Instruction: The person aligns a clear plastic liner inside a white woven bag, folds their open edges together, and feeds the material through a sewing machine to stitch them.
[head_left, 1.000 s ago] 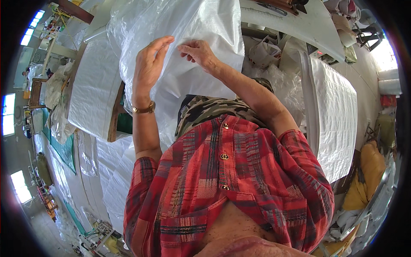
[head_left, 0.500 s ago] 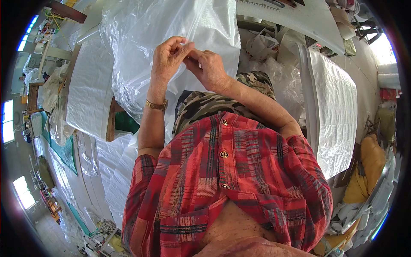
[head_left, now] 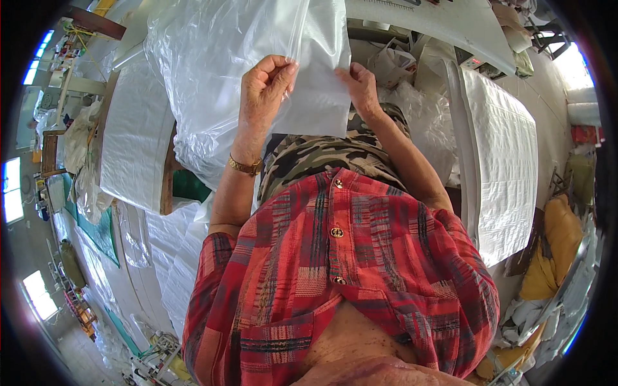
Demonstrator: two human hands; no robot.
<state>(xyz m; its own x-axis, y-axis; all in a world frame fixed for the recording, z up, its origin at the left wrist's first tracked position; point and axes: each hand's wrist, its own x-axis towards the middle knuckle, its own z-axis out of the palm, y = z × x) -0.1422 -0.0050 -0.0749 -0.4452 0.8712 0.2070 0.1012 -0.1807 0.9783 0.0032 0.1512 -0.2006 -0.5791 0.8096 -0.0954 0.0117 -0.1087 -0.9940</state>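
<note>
A large sheet of clear, shiny plastic film (head_left: pixel 212 71) hangs over the work surface and down in front of my lap. My left hand (head_left: pixel 268 87) pinches a gathered fold of it between thumb and forefinger. To the right, my right hand (head_left: pixel 359 89) grips the film's right edge with thumb and fingertips. Between the two hands a smooth flap of film is spread, its lower edge lying over my camouflage trousers (head_left: pixel 322 154). Whether the film is a bag or a single sheet I cannot tell.
A stack of white woven sheets (head_left: pixel 505 161) stands at the right. More white sheeting covers a wooden-edged bench (head_left: pixel 135 141) at the left. A grey table (head_left: pixel 438 26) lies at the far right, with a white bag (head_left: pixel 393 64) and crumpled clear film (head_left: pixel 428 122) below it.
My hands were together at the fingertips. The right hand has moved away to the right, and a flap of film is now spread between them.
</note>
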